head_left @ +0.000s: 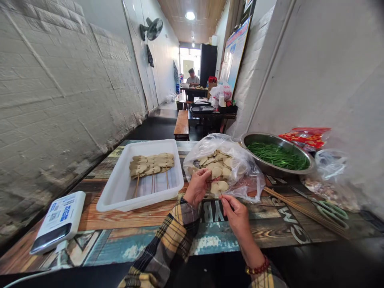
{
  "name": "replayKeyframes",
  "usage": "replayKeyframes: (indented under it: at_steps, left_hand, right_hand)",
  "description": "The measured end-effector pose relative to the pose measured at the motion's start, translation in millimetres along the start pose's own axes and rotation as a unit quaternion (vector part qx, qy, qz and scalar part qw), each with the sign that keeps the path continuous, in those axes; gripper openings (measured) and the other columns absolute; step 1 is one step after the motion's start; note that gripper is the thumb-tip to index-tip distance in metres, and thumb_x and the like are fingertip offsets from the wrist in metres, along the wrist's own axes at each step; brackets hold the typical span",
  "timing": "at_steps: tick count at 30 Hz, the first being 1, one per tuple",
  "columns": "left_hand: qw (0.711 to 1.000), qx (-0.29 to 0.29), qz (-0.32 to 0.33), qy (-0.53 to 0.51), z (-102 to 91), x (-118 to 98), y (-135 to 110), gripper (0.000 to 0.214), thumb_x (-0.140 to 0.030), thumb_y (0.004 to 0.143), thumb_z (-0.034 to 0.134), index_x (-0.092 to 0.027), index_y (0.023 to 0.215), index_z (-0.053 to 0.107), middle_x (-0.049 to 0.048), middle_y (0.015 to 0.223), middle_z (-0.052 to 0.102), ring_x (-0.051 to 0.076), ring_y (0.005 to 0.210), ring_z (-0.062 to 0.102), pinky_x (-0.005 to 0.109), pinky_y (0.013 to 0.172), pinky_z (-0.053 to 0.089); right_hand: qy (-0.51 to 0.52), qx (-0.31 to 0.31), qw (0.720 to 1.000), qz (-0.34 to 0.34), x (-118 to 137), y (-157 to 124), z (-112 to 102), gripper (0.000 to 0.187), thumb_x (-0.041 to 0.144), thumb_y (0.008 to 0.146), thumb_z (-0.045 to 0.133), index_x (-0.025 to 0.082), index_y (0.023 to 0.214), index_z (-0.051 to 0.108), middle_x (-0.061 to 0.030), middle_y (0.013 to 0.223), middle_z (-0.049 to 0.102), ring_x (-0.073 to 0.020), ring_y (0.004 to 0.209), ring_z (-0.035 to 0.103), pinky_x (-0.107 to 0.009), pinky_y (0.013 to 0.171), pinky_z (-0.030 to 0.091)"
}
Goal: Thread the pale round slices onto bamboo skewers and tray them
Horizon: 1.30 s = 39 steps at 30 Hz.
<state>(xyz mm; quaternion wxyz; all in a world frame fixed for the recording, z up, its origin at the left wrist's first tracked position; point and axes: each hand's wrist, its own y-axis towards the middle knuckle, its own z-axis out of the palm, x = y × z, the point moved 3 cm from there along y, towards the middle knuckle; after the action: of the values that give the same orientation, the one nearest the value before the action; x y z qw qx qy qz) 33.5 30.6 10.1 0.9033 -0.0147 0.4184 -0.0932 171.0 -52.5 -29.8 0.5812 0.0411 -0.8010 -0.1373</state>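
My right hand (236, 214) pinches the lower end of a thin skewer (221, 195). A pale, potato-like slice (219, 186) sits at the skewer's upper part. Close beside it, my left hand (198, 186) is closed at the fingertips on the edge of another pale slice (215, 172); its grip is partly hidden. Both hands are in front of an opened clear plastic bag (244, 170) heaped with loose slices (220, 158). To the left, a white plastic tub (105, 202) holds several filled skewers (152, 164), laid side by side with bare stick ends toward me.
A steel bowl (310, 166) of green chives stands at the right, near bare skewers (303, 210), green-handled scissors (333, 210) and a red packet (309, 136). A white payment device (60, 222) with a cable lies at left. Beyond are a bench (181, 122) and a seated person (192, 79).
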Motion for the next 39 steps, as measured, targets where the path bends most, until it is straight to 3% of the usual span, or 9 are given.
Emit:
replayKeyframes:
  at_steps: [11, 19, 29, 39]
  left_hand:
    - [1.0, -0.013, -0.008, -0.007, -1.2, 1.5, -0.7, 0.034, -0.028, 0.057, 0.082, -0.015, 0.075, 0.057, 0.0027, 0.072, 0.067, 0.019, 0.067, 0.069, 0.029, 0.063, 0.054]
    - [1.0, -0.011, -0.011, -0.019, -3.7, 3.4, 1.5, 0.027, -0.023, 0.061, 0.079, -0.015, 0.073, 0.057, 0.0043, 0.072, 0.068, 0.021, 0.076, 0.069, 0.031, 0.069, 0.056]
    - [1.0, -0.011, -0.014, -0.006, -5.2, 3.5, 1.4, 0.028, -0.026, 0.062, 0.079, -0.015, 0.075, 0.057, 0.0039, 0.071, 0.068, 0.019, 0.064, 0.068, 0.028, 0.06, 0.055]
    - [1.0, -0.011, -0.022, -0.016, -2.6, 3.7, 0.2, 0.027, -0.024, 0.061, 0.08, -0.014, 0.073, 0.058, 0.0036, 0.069, 0.067, 0.019, 0.068, 0.068, 0.032, 0.069, 0.056]
  right_hand:
    - [-0.065, 0.034, 0.996, -0.043, 1.2, 7.8, -11.5, 0.037, 0.045, 0.091, 0.047, 0.016, 0.083, 0.07, 0.0031, 0.051, 0.052, -0.0141, 0.048, 0.052, -0.023, 0.052, 0.04]
    - [-0.043, 0.043, 0.997, -0.051, -4.4, 7.6, -13.7, 0.036, 0.046, 0.09, 0.051, 0.017, 0.085, 0.072, 0.003, 0.05, 0.053, -0.014, 0.047, 0.051, -0.024, 0.05, 0.04]
    - [-0.041, 0.051, 0.997, -0.044, -7.5, 8.5, -17.4, 0.038, 0.046, 0.09, 0.051, 0.015, 0.088, 0.073, 0.003, 0.05, 0.054, -0.0133, 0.047, 0.051, -0.023, 0.05, 0.039]
    - [-0.014, 0.062, 0.997, -0.034, -9.1, 11.4, -20.5, 0.037, 0.047, 0.088, 0.054, 0.016, 0.089, 0.074, 0.0013, 0.052, 0.057, -0.0139, 0.047, 0.053, -0.023, 0.049, 0.04]
